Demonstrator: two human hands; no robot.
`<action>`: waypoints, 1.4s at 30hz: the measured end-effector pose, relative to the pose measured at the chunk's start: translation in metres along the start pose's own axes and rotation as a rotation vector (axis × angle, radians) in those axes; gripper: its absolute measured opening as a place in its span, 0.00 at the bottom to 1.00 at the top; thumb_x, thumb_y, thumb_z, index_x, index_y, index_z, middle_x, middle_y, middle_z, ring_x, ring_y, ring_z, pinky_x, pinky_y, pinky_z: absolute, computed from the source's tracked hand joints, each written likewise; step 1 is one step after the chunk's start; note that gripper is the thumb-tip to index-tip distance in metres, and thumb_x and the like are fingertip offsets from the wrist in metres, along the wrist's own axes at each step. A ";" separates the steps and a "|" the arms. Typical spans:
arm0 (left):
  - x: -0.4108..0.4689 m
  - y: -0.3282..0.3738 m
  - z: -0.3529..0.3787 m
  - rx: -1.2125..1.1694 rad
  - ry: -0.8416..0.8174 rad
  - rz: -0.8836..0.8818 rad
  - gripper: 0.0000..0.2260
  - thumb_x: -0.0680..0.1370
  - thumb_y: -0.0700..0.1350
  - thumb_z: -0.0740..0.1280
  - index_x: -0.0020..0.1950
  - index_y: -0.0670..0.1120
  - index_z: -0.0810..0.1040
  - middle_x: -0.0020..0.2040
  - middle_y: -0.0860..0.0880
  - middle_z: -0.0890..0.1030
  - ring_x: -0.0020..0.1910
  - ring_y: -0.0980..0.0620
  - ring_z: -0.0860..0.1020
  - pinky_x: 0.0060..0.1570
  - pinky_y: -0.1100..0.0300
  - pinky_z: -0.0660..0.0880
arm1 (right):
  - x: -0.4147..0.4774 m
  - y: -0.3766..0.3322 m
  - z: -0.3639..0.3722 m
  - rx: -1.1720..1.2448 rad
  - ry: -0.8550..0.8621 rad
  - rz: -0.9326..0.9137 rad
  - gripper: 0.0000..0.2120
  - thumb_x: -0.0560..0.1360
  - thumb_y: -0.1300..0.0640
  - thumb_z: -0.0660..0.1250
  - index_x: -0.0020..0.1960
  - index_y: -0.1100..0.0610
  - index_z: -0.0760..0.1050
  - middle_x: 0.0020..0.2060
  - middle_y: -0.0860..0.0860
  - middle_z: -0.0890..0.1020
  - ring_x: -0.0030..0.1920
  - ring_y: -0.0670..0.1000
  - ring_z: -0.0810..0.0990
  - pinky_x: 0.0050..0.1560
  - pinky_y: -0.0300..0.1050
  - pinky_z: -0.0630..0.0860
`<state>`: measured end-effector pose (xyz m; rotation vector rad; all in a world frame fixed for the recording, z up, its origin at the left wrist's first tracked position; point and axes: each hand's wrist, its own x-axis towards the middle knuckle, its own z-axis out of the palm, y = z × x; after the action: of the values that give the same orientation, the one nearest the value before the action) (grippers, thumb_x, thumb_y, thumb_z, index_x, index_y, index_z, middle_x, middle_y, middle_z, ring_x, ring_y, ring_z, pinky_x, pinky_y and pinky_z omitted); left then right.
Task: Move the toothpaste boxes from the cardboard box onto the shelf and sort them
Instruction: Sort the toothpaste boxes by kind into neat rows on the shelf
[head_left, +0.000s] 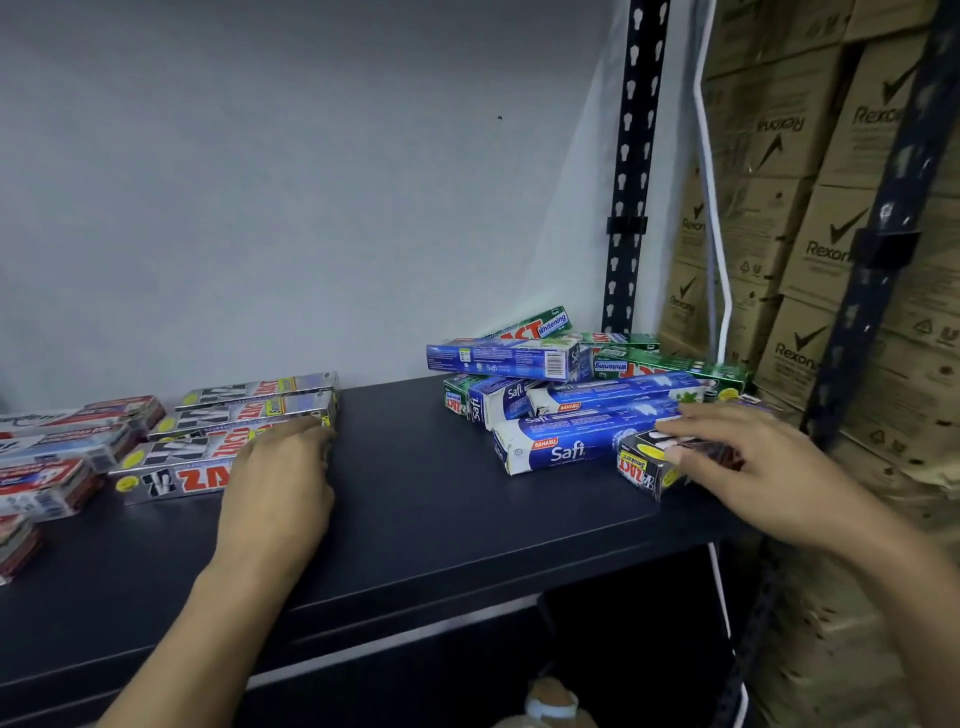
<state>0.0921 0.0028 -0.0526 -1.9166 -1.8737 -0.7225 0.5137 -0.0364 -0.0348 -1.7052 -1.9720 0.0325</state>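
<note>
On the dark shelf (426, 499) lie toothpaste boxes in groups. At left centre is a row of silver Zact boxes (218, 436), and my left hand (280, 478) rests its fingers on the right ends of the front ones. At right is a loose pile of blue Safi boxes (550, 452) and green Zact boxes (670, 369). My right hand (748, 457) grips a silver and black Zact Smokers box (649, 465) at the pile's front right corner. Red and white boxes (57, 457) are stacked at far left.
A black slotted shelf upright (631, 171) stands behind the pile. Stacked brown Rexona cartons (810, 249) fill the right side. A white cable (714, 208) hangs beside the upright. Below the shelf is a dark lower bay.
</note>
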 end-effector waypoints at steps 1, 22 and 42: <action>-0.002 0.002 -0.001 -0.031 0.008 -0.004 0.13 0.66 0.30 0.67 0.46 0.43 0.80 0.47 0.45 0.81 0.48 0.38 0.78 0.45 0.49 0.76 | -0.005 -0.002 0.004 0.003 -0.013 -0.018 0.29 0.71 0.24 0.54 0.68 0.34 0.72 0.72 0.40 0.70 0.75 0.47 0.64 0.73 0.59 0.63; -0.061 0.005 -0.056 -0.687 -0.223 0.049 0.24 0.70 0.53 0.78 0.65 0.58 0.79 0.60 0.64 0.79 0.61 0.65 0.76 0.64 0.63 0.73 | 0.017 -0.143 0.059 0.194 -0.135 -0.389 0.24 0.74 0.41 0.71 0.69 0.34 0.71 0.66 0.34 0.71 0.68 0.41 0.67 0.72 0.55 0.62; -0.086 -0.114 -0.075 -0.371 0.156 -0.303 0.20 0.70 0.45 0.78 0.62 0.52 0.82 0.60 0.58 0.80 0.58 0.61 0.77 0.60 0.65 0.75 | 0.047 -0.246 0.136 0.680 -0.174 -0.444 0.19 0.68 0.53 0.79 0.57 0.42 0.83 0.51 0.38 0.82 0.50 0.41 0.83 0.52 0.40 0.81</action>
<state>-0.0283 -0.1047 -0.0535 -1.7259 -2.0632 -1.3567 0.2317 -0.0002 -0.0486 -0.8430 -2.0878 0.6312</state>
